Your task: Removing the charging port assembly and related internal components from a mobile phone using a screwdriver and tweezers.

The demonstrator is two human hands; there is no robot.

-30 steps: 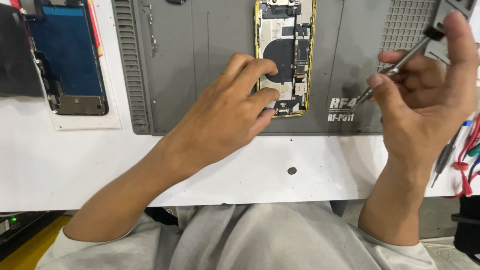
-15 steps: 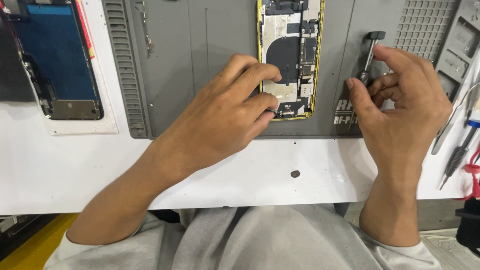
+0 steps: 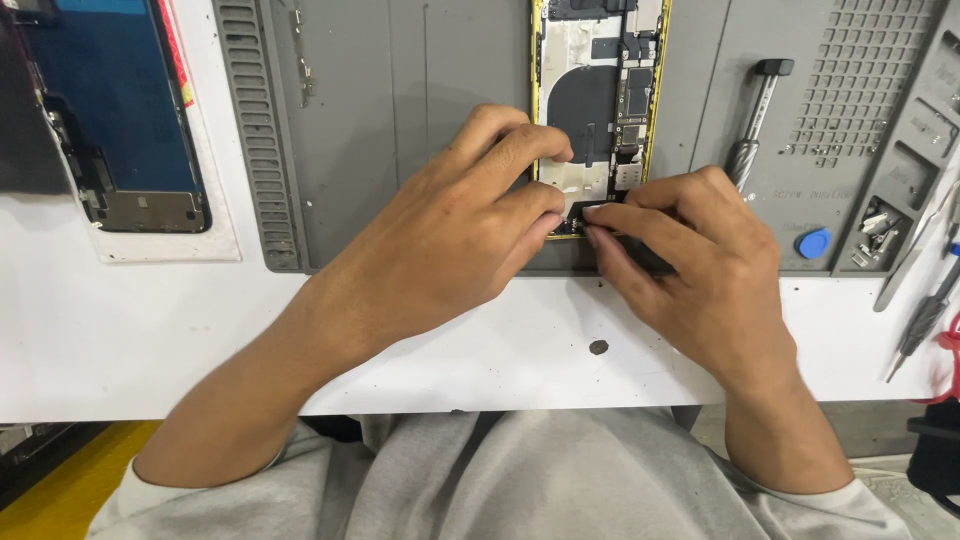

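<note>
both hands on opened phone

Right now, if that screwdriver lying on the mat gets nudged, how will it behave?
The screwdriver has a round shaft and handle, so it would probably roll across the smooth grey mat. It looks slim, metal and stiff, likely light. Lying flat, clear of both hands, it cannot tip.

One opened phone, one detached screen, one screwdriver, two hands
</note>
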